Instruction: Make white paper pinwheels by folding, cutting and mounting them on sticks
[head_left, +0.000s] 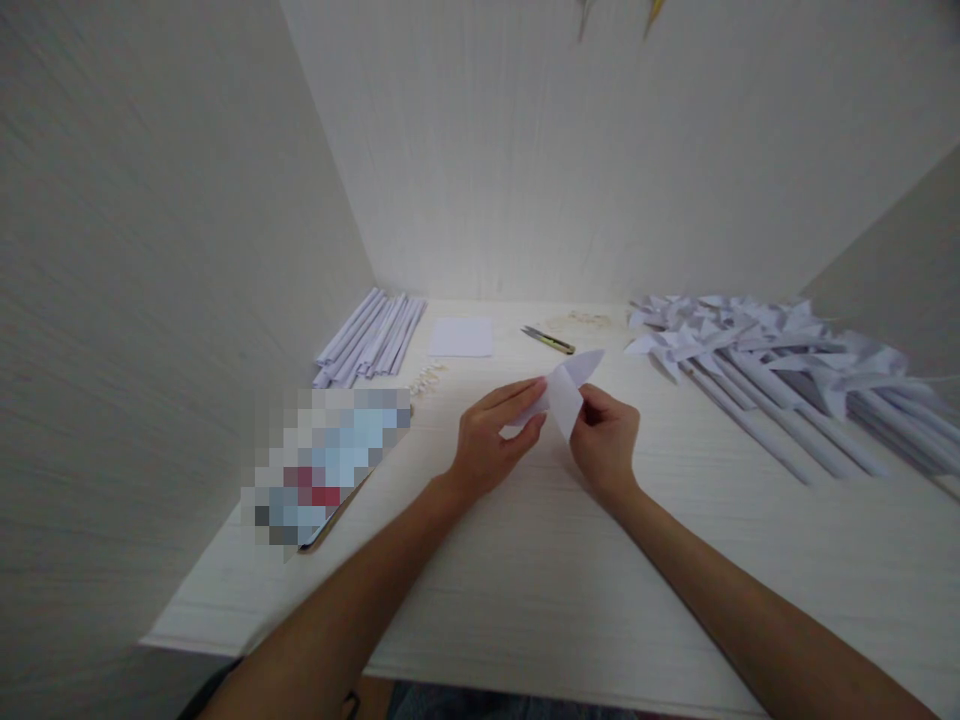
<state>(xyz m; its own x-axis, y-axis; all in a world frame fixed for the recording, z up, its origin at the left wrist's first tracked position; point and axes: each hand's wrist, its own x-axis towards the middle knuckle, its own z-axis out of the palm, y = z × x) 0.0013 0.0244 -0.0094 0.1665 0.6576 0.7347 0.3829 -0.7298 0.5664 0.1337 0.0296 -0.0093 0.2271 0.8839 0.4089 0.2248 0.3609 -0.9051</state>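
Note:
Between my two hands, above the middle of the white table, is a white paper pinwheel head point(564, 398) with folded, pointed blades. My left hand point(495, 432) holds its left side, the thumb below and the fingers stretched along the paper. My right hand point(606, 438) is closed at its right edge, fingers curled in a pinch. What lies inside the right fingertips is hidden. Beyond the hands lies a small yellow-and-black cutting tool point(549, 340) with a pointed tip. To its left rests a flat stack of square white paper point(460, 337).
Rolled white paper sticks point(371, 338) lie in a bundle at the back left. Several finished paper pinwheels point(757, 350) are heaped on the right, sticks pointing toward me. A blurred-out device point(337, 470) lies at left. Small pale coiled pieces point(427, 378) lie near it. Walls enclose the table point(480, 590).

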